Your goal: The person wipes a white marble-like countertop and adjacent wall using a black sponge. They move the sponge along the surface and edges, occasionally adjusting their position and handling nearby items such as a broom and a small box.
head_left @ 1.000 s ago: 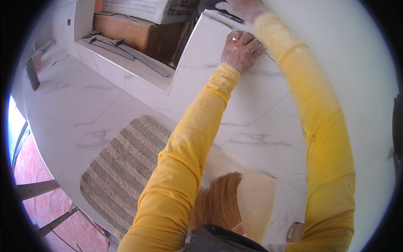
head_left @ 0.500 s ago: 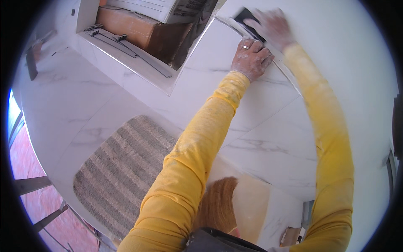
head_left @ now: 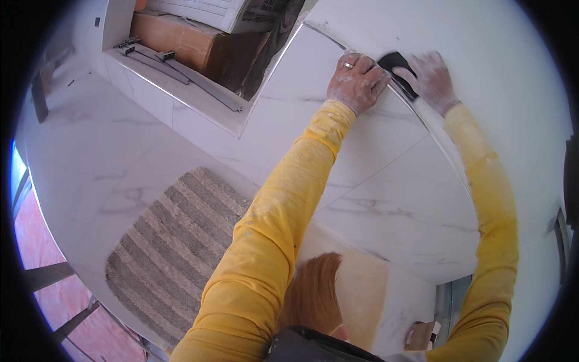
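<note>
My right hand (head_left: 433,81) presses a bent black sheet, which looks like sandpaper (head_left: 395,63), against the curved edge of a marble-look wall panel. Its thumb lies across the sheet and its fingers reach over the white wall beyond. Just left of it, my left hand (head_left: 357,83), dusted white and wearing a ring, is curled over the thin metal edge trim (head_left: 416,111) of the panel (head_left: 368,175). Its fingertips are partly hidden. Both arms are in dusty yellow sleeves.
A recessed niche at upper left holds cardboard boxes (head_left: 175,39), with thin dark rods (head_left: 160,66) along its ledge. Below lies a striped grey mat (head_left: 175,247). A brown bristly object (head_left: 313,289) sits by my left forearm. At lower right is a small box (head_left: 419,335).
My right hand and the black sheet have slid right and downward along the curved trim, away from the left hand. My left hand stays nearly in place.
</note>
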A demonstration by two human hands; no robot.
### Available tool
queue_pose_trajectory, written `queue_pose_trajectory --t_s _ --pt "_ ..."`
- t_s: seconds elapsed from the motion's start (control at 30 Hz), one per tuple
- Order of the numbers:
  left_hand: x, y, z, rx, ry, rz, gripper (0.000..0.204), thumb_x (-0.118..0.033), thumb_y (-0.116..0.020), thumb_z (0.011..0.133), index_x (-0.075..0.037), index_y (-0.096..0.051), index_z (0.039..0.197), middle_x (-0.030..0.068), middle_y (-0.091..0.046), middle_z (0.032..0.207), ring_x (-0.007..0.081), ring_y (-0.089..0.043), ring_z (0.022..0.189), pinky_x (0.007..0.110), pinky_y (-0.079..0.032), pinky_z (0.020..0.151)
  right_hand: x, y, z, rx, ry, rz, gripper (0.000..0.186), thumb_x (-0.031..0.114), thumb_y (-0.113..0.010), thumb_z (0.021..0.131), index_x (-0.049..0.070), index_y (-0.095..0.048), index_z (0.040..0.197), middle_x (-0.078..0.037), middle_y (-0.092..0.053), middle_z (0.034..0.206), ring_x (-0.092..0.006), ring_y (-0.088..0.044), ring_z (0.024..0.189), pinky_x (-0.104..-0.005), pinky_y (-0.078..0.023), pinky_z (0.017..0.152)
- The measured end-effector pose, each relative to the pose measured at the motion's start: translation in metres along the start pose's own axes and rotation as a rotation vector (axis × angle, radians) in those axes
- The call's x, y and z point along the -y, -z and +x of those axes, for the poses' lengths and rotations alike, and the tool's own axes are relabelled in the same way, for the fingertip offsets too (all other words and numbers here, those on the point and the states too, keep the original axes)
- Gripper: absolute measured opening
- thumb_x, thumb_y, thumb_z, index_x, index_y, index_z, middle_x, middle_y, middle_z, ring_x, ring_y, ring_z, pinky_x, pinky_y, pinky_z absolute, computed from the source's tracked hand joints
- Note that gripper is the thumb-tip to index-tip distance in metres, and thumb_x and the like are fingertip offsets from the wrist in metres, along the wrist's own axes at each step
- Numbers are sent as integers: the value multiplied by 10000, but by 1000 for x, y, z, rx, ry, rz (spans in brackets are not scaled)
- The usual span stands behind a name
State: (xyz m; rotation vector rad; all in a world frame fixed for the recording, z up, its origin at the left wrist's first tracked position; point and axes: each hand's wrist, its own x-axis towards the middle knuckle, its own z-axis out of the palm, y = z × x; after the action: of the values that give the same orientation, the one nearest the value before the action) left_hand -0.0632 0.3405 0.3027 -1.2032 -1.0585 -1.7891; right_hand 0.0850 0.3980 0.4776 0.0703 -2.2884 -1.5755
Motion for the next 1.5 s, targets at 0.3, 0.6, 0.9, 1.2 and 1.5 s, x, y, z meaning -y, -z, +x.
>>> queue_pose_trajectory --t_s 0.3,0.6,0.9,1.2,1.5 --pt "-1 -7 -3 28 -60 15 173 -305 -763 831 -150 -722 897 37 -646 979 325 -555 1098 462 -401 1061 52 -23 186 278 -192 130 371 436 -577 921 109 -631 1088 -153 -736 894 -332 -704 877 -480 -434 932" --pt "-2 -2 -1 -12 -18 18 162 -321 -759 848 -164 -728 879 30 -648 978 313 -560 1095 465 -409 1053 -7 30 -73 -7 -16 -30 346 363 -712 882 64 -685 1053 -53 -654 832 -234 -584 732 -378 -455 755" --pt "0 -7 -5 66 -35 81 218 -374 -672 905 -175 -741 961 42 -651 1051 288 -543 1165 442 -361 1106 61 -16 191 301 -255 127 354 396 -599 928 126 -638 1153 -137 -737 928 -305 -706 935 -485 -432 950" --pt "9 1 1 50 -34 30 168 -324 -746 864 -164 -743 917 16 -656 994 303 -555 1117 458 -406 1055 4 43 -97 129 -129 -18 375 404 -699 892 72 -697 1067 -73 -699 844 -253 -618 762 -398 -455 791" --pt "0 -7 -4 57 -23 13 181 -333 -733 866 -168 -735 940 24 -653 1021 282 -559 1129 447 -395 1065 28 -8 10 4 -83 -143 407 471 -574 962 121 -636 1161 -59 -727 949 -274 -689 845 -437 -492 910"
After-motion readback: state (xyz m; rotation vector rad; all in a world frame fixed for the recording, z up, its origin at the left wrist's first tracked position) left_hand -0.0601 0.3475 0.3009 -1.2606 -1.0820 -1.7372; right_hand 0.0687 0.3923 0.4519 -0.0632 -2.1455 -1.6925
